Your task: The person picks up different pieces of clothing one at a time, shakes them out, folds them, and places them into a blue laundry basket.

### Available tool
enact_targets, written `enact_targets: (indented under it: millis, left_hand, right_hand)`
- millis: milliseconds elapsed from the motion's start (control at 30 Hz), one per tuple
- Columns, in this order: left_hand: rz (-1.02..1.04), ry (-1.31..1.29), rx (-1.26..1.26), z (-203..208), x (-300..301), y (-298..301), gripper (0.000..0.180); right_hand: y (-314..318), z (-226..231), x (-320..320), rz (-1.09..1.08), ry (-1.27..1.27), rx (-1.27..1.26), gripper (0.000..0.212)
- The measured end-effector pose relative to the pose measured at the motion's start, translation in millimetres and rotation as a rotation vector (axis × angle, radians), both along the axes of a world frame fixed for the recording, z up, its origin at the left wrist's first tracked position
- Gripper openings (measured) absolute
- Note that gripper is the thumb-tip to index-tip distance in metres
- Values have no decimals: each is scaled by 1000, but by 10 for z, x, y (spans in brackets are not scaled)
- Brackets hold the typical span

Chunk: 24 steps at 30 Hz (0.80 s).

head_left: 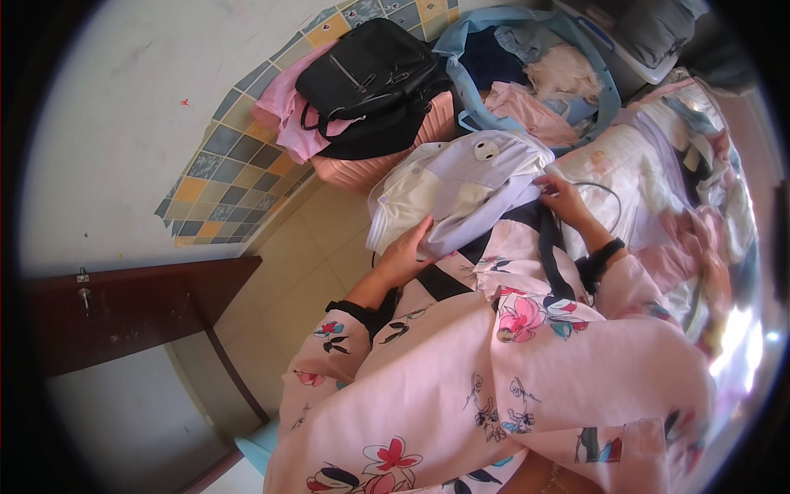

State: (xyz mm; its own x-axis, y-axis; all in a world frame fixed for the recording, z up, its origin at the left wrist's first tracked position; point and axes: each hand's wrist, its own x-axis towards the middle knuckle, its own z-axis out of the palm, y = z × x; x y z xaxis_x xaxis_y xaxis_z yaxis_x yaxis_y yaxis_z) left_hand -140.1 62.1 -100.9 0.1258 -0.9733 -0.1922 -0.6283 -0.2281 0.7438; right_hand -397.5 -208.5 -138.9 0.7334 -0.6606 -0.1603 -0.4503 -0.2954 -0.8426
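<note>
A pale lavender and cream garment [457, 189] lies bunched on my lap, over my pink flowered clothing. My left hand [405, 253] presses flat against its lower left edge, fingers tucked under a fold. At the garment's right edge my right hand [562, 196] pinches the fabric between fingers and thumb. A thin dark cord [607, 191] loops just beyond my right hand.
A black bag [370, 74] sits on a pink suitcase [378, 160] with pink cloth [284, 115] against the tiled wall. A blue basket [527, 66] holds mixed clothes. More laundry is heaped on the bed [691, 189] at right. A dark wooden door [123, 309] stands left.
</note>
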Motion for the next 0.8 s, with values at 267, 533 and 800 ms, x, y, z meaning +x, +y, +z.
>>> enact_targets:
  millis: [267,533,800]
  left_hand:
    - [173,115,28,110,-5,7,107]
    - [197,157,194,-55,171,-34,56]
    - [479,616,241,-116,311,-115,46]
  right_hand:
    - [-104,1073,66,61,-210,-879,14]
    - [-332,1509,770,31,-330,-476,15]
    - [-845,881,1727,26,-131,-640,15]
